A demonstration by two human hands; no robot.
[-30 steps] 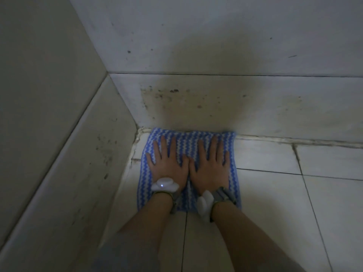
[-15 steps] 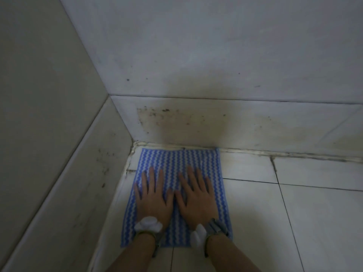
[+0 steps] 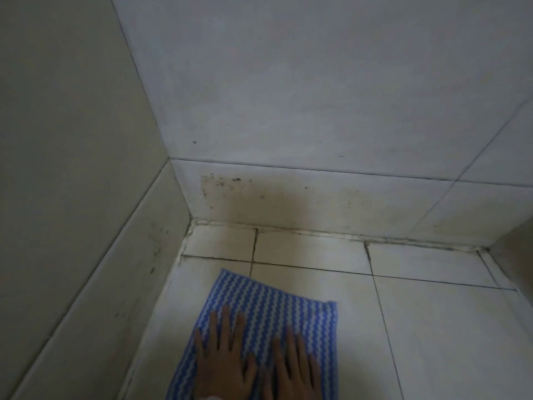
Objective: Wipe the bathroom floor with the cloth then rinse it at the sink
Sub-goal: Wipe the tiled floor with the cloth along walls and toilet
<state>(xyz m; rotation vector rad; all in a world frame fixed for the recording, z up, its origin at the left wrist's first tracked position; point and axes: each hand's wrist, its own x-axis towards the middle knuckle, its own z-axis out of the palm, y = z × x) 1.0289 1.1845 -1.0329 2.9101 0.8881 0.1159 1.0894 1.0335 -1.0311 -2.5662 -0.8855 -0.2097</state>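
Observation:
A blue cloth with white wavy stripes (image 3: pixel 268 307) lies flat on the pale tiled bathroom floor (image 3: pixel 432 327), at the bottom middle of the view. My left hand (image 3: pixel 223 362) and my right hand (image 3: pixel 294 370) press down on it side by side, palms flat and fingers spread. Their wrists are cut off by the bottom edge. The cloth's far edge sits well back from the wall corner. No sink is in view.
Tiled walls meet in a corner (image 3: pixel 191 223) ahead on the left. The lower back wall tile carries a brownish stain with dark specks (image 3: pixel 248 194). Another wall (image 3: pixel 516 243) closes in at the right. Dark grout lines cross the floor.
Both hands have dragged the cloth back toward me, away from the back wall, uncovering the floor tiles in the corner. The cloth has turned slightly askew.

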